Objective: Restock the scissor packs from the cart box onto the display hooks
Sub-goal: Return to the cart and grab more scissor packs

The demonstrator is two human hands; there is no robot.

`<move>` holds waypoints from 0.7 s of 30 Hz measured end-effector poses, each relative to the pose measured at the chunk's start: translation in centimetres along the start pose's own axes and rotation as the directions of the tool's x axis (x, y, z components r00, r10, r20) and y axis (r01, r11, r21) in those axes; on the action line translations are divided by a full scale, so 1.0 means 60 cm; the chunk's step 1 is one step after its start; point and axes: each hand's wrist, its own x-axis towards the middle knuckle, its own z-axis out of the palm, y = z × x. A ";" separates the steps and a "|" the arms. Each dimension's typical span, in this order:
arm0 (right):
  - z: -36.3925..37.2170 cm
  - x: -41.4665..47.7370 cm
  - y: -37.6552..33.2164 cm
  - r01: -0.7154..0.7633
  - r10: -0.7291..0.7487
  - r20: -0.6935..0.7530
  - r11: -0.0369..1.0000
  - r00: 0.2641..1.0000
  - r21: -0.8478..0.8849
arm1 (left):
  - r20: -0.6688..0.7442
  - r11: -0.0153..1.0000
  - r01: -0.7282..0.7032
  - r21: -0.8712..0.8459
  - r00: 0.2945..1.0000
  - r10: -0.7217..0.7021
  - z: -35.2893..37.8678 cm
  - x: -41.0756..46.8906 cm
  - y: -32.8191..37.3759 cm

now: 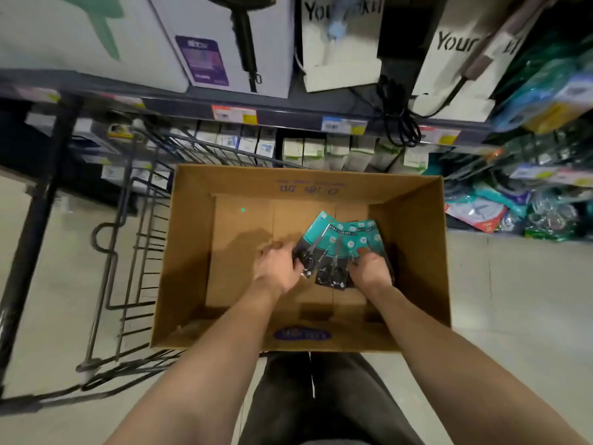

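On the cart (144,252), inside the box (189,252), the left hand (277,268) curls its fingers (272,250) round the left edge of a fan of packs (340,244). The right hand (370,273) pinches the right edge, thumb on top. Both probably grip to square the fan into one stack for lifting out.

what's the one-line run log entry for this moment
phase: gathering stock | left hand: grips scissor packs | right hand: grips same fanned packs | location: inside cardboard box | status: packs not yet lifted out

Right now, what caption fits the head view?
Fanned scissor packs held by left hand and right hand inside the box.
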 end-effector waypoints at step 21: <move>0.122 0.143 0.061 -0.050 0.067 -0.178 0.994 0.982 0.101 | -0.015 0.978 0.155 -0.139 0.987 -0.159 0.162 0.173 0.037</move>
